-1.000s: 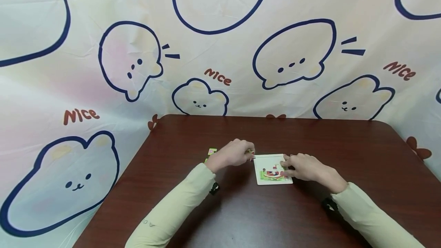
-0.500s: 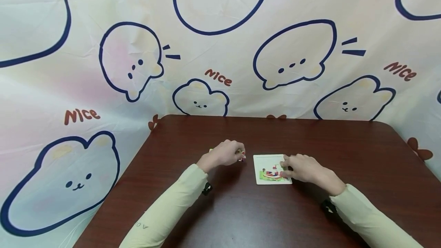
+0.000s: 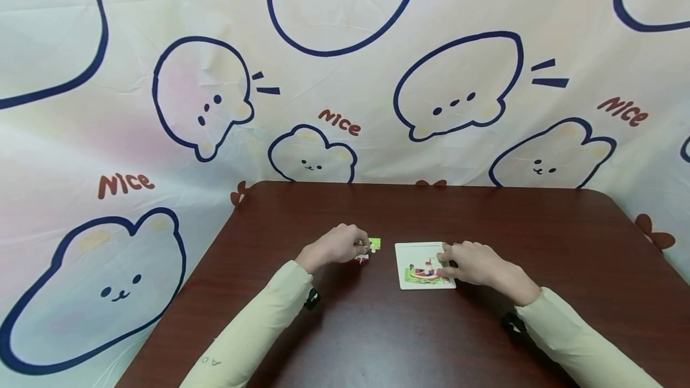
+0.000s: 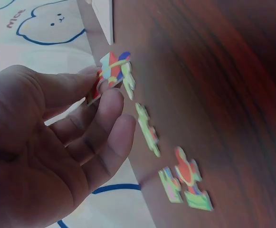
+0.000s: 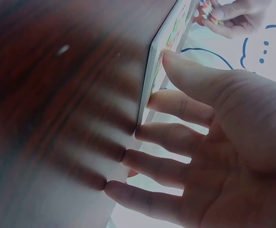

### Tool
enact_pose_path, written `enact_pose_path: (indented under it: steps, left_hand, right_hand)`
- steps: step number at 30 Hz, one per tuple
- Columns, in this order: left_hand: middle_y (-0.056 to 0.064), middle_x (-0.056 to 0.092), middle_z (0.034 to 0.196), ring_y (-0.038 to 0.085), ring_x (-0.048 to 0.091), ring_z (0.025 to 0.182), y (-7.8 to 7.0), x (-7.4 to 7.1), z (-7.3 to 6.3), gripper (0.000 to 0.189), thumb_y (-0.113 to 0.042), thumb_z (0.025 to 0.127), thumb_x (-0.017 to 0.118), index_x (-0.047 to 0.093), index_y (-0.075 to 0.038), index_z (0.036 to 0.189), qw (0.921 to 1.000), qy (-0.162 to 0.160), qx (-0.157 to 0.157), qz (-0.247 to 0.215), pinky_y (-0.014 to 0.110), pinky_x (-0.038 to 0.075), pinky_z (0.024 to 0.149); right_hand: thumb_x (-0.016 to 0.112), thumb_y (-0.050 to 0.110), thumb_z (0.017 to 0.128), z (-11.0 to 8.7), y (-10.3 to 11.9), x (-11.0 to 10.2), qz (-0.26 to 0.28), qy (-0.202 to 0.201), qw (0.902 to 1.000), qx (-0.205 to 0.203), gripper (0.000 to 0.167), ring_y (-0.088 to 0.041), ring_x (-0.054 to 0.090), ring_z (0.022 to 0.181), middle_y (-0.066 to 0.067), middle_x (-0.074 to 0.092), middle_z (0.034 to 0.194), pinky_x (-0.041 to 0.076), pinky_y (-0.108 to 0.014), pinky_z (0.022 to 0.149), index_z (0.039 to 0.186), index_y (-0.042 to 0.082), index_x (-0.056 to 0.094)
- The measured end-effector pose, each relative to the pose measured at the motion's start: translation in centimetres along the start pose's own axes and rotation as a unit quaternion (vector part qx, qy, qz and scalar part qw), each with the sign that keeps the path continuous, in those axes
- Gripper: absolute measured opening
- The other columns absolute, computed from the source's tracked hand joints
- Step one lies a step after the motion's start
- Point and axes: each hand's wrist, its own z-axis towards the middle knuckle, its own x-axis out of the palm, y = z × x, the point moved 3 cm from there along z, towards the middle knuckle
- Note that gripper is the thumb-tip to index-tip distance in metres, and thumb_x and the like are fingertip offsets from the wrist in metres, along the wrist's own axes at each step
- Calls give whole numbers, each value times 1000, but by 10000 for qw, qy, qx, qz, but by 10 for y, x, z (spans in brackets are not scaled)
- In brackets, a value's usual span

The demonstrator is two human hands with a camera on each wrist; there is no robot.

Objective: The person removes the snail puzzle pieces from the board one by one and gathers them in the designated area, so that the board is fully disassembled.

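Observation:
My left hand (image 3: pixel 335 245) is left of the puzzle board. Its thumb and fingers pinch a red, blue and pale puzzle piece (image 4: pixel 110 69), seen at the fingertips in the left wrist view. A green puzzle piece (image 3: pixel 375 243) shows just beyond those fingers. On the right, my right hand (image 3: pixel 474 262) rests at the right edge of the white puzzle board (image 3: pixel 417 253). Its thumb (image 5: pixel 178 64) lies on the board's face, while the other fingers are spread along the edge and touch the tabletop. A partly assembled picture in green and red fills the board's lower part.
More loose pieces lie on the dark brown table (image 3: pixel 345 340) by the left hand: a green one (image 4: pixel 148 130), a red one (image 4: pixel 187 166) and a green and pink one (image 4: pixel 169 186). A patterned cloth (image 3: pixel 323 88) hangs behind the table.
My left hand has drawn left, away from the board, with fingers still pinching. A green piece has come into view beside it. The right hand and board stay in place.

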Motion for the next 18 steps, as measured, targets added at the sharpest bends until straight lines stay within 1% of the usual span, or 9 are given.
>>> enact_pose_path:
  steps: [3, 6, 10, 14, 18]
  left_hand:
    - [-2, 65, 88, 13, 54, 67, 9, 1, -1, 11, -18, 95, 64, 73, -16, 100, 9997, 166, -126, -95, 25, 42, 57]
    - [0, 63, 85, 14, 54, 68, 17, 1, -2, 7, -18, 94, 65, 72, -17, 97, 9986, 349, -305, -240, 26, 43, 57]
    - [1, 65, 88, 16, 54, 68, 22, 1, -3, 7, -17, 93, 67, 74, -18, 95, 9978, 363, -431, -338, 28, 44, 57]
    - [0, 67, 92, 14, 53, 69, 23, 5, -1, 6, -15, 92, 69, 74, -17, 94, 9994, 224, -278, -7, 27, 44, 60]
    - [-1, 66, 92, 12, 53, 73, 22, 10, 2, 4, -15, 90, 71, 72, -13, 92, 9991, 15, -118, 418, 25, 45, 64]
  right_hand:
    - [71, 38, 88, 0, 0, 0, 29, 0, 10000, -9, 42, -31, 68, 96, -22, 59, 134, 41, -28, 58, 120, 12, 71]
    - [71, 38, 87, 0, 0, 0, 39, 2, 10000, 3, 41, -31, 68, 100, -21, 60, 134, 41, -29, 59, 120, 12, 71]
    - [71, 39, 87, 0, 0, 1, 16, 6, 10000, 4, 41, -28, 68, 95, -21, 60, 134, 40, -28, 58, 120, 13, 71]
    - [71, 38, 88, 0, 0, 0, 27, 49, 10000, 12, 42, -24, 67, 88, -21, 60, 135, 38, -27, 57, 121, 13, 71]
    - [71, 38, 88, 1, -1, -1, 40, 80, 10000, 22, 42, -23, 66, 87, -21, 59, 135, 38, -27, 57, 122, 13, 70]
